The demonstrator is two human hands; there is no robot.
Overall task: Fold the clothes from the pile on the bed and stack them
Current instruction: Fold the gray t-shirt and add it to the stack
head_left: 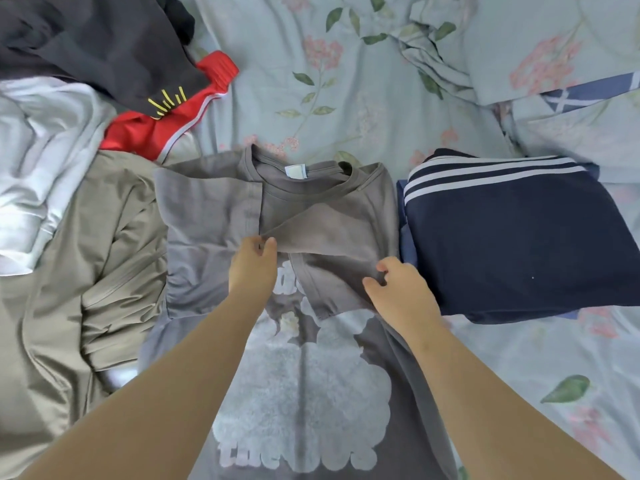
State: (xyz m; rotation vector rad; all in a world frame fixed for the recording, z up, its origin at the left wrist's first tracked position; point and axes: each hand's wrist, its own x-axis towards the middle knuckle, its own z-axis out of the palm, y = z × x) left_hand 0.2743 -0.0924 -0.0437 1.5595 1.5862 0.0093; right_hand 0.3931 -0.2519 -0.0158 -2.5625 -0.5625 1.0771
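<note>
Pinching grey T-shirt (322,209), left hand (254,263) at sleeve fold, right hand (398,289) beside

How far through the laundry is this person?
Done: a navy striped garment lies folded at right. In hand: left hand and right hand pinch the grey T-shirt, its side folded over. Left: the pile of khaki, white, red and dark clothes, unfolded.
</note>
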